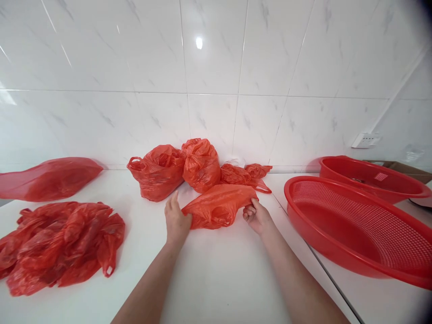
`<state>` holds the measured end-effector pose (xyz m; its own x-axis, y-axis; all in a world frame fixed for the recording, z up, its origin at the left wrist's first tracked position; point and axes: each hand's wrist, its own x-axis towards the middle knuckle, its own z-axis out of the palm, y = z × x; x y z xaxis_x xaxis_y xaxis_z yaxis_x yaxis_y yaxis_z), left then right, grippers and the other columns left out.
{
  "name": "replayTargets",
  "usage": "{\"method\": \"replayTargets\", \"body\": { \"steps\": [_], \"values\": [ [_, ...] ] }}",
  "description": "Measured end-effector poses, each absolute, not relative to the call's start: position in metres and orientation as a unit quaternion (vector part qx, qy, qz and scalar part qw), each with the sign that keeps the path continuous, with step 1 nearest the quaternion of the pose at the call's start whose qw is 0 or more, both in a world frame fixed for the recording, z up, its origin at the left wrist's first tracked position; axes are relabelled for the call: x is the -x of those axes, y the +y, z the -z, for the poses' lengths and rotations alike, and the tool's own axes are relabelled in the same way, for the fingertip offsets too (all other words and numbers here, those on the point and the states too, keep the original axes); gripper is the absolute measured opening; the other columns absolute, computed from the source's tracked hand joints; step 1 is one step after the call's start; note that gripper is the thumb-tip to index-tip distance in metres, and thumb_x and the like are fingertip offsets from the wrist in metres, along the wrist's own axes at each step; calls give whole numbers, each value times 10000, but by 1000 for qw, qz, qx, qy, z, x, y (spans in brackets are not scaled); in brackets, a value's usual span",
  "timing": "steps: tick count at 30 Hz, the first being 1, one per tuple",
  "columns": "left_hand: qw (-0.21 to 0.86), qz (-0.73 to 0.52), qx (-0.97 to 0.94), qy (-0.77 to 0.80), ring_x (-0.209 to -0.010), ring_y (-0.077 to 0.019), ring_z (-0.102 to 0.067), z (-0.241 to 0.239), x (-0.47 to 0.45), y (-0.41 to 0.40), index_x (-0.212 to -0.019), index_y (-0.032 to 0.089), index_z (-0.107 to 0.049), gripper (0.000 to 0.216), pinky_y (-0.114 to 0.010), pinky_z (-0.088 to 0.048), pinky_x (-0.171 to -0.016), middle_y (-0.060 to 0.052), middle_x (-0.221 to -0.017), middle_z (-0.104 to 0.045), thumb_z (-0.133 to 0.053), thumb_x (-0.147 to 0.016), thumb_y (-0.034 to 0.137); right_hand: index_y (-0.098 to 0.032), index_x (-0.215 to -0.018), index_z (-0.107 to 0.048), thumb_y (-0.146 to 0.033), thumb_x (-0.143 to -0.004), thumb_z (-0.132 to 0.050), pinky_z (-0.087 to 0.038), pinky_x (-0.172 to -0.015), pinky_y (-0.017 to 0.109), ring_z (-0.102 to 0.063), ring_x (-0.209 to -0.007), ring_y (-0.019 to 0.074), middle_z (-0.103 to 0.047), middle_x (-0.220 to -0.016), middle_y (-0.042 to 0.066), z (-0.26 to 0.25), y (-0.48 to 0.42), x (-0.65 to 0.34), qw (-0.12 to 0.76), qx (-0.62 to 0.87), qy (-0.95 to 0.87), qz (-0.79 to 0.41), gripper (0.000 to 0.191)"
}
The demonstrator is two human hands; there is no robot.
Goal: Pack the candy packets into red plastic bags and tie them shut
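Note:
A crumpled red plastic bag (218, 208) lies on the white counter (216, 270) between my hands. My left hand (176, 220) rests at the bag's left end, fingers held together and stretched forward, thumb against the plastic. My right hand (257, 216) is closed, pinching the bag's right edge between thumb and fingers. Just behind the bag stand tied red bags: a large one (158, 172), a round one (200, 164) and two small ones (245, 174) against the wall.
A heap of loose red bags (57, 245) lies at the left, with a long filled red bag (49, 177) behind it. A red perforated basket (357, 227) and a red basin (373, 177) sit at the right. A tiled wall backs the counter.

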<state>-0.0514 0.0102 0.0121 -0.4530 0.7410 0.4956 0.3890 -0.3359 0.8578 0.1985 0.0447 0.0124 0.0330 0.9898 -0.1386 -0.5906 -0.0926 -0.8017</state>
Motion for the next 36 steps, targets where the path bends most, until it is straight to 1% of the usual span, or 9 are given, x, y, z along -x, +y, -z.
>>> {"method": "replayTargets", "body": {
  "steps": [3,6,8,13,18,22,29,34,36],
  "values": [
    [48,-578,-643,501,-1368,-326,-182,-20,39,3,-1261,242,-504,723,-491,-136,-1115,-82,-1471,-292,-628,-584,19,-223,-687,-386,-413,-658,-698,-345,-424,198,-285,-397,59,-258,-447,-120,-17,41,-197,585,362,-308,-658,366],
    [146,-557,-682,451,-1285,-312,-353,-21,30,1,-1076,276,-643,523,-416,-253,-1080,-62,-1345,-470,-650,-607,45,-212,-725,-434,-487,-653,-706,-306,-414,179,-286,-403,52,-279,-454,-119,-17,37,-191,556,361,-339,-667,393],
    [223,-561,-663,442,-1109,-271,-514,-17,28,2,-934,280,-691,366,-354,-369,-979,-57,-1175,-583,-632,-639,71,-202,-759,-470,-574,-680,-657,-296,-402,176,-321,-404,52,-356,-476,-101,-16,32,-184,533,359,-382,-664,424],
    [269,-601,-583,477,-837,-202,-562,-8,28,3,-721,239,-674,200,-275,-429,-761,-41,-887,-634,-568,-656,82,-217,-1078,-476,-638,-646,-653,-484,-576,267,-616,-673,150,-631,-841,36,-14,15,-156,465,309,-532,-636,629],
    [440,-601,-506,435,-729,-162,-572,-10,14,-6,-788,209,-655,137,-252,-445,-668,-8,-807,-653,-602,-677,148,-240,-1125,-466,-394,-618,-760,-495,-783,352,-597,-955,208,-607,-1070,57,-11,0,-129,484,316,-607,-545,606],
    [614,-606,-391,321,-666,-143,-599,-11,9,-6,-807,190,-635,93,-248,-470,-624,2,-755,-665,-637,-726,236,-206,-885,-567,-364,-742,-612,-482,-703,302,-596,-789,178,-637,-838,9,-5,7,-132,518,430,-582,-457,218],
    [627,-701,-162,300,-766,-143,-656,-7,39,17,-907,177,-625,136,-257,-541,-681,-38,-899,-690,-562,-788,195,-190,-833,-563,-343,-661,-594,-480,-575,312,-610,-696,207,-653,-801,52,2,51,-186,639,451,-303,-545,233],
    [625,-701,-165,301,-744,-124,-657,-5,43,17,-925,178,-614,147,-247,-555,-661,-27,-918,-686,-564,-786,178,-191,-853,-519,-340,-688,-526,-451,-539,298,-573,-657,189,-608,-786,43,3,58,-203,652,490,-284,-504,223],
    [636,-692,-178,290,-766,-127,-657,-5,40,16,-951,177,-616,173,-237,-554,-656,-30,-950,-686,-582,-782,179,-194,-957,-518,-355,-714,-540,-460,-616,307,-568,-749,191,-595,-883,48,-4,51,-203,674,533,-319,-399,293]
  ]
}}
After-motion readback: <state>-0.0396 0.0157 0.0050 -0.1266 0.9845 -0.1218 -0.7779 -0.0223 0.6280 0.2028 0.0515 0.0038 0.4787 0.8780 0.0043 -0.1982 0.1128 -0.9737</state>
